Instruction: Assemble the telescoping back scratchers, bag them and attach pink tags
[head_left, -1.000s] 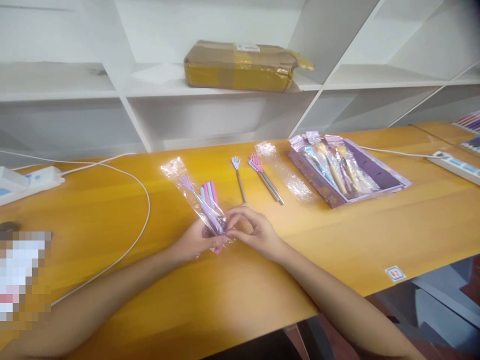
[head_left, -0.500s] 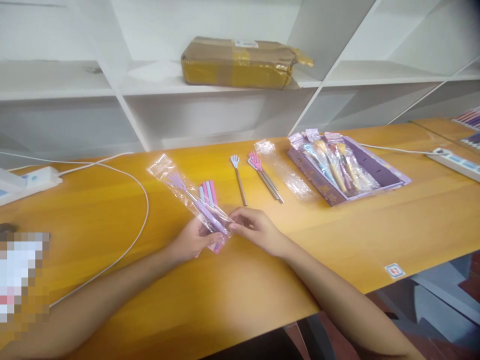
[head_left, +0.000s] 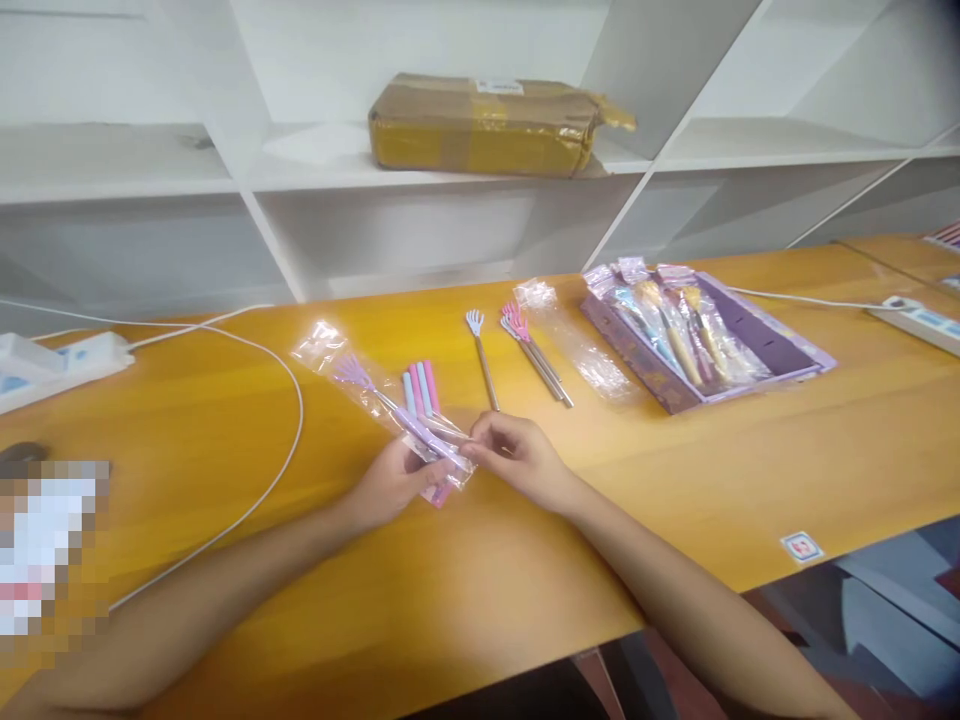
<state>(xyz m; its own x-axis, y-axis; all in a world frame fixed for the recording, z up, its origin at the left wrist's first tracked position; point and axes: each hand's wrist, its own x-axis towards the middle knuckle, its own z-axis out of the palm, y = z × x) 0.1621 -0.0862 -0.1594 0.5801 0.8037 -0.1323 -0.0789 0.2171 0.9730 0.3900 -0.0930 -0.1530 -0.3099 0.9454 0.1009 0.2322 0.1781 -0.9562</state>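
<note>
A purple back scratcher (head_left: 420,428) lies inside a clear plastic bag (head_left: 321,348), its clawed head pointing up and left. My left hand (head_left: 394,480) is closed round the bag and the lower handle, thumb on top. At the bag's near end, my right hand (head_left: 517,455) pinches the plastic between thumb and fingers. Just beneath and behind the bag lie pink and blue handles (head_left: 420,380), partly hidden. Beyond my right hand, a back scratcher with a pale blue head (head_left: 481,350) rests on the table, beside several with pink and blue heads (head_left: 532,350).
Loose clear bags (head_left: 600,372) lie left of a purple box (head_left: 780,378) holding bagged brushes (head_left: 679,335). Power strips (head_left: 64,365) and a white cable (head_left: 300,400) are at the left. A taped parcel (head_left: 487,130) sits on the shelf behind the table (head_left: 675,480).
My right hand has shifted slightly, and the bag's near end now folds and bunches between my hands. The camera view has moved a little to the left.
</note>
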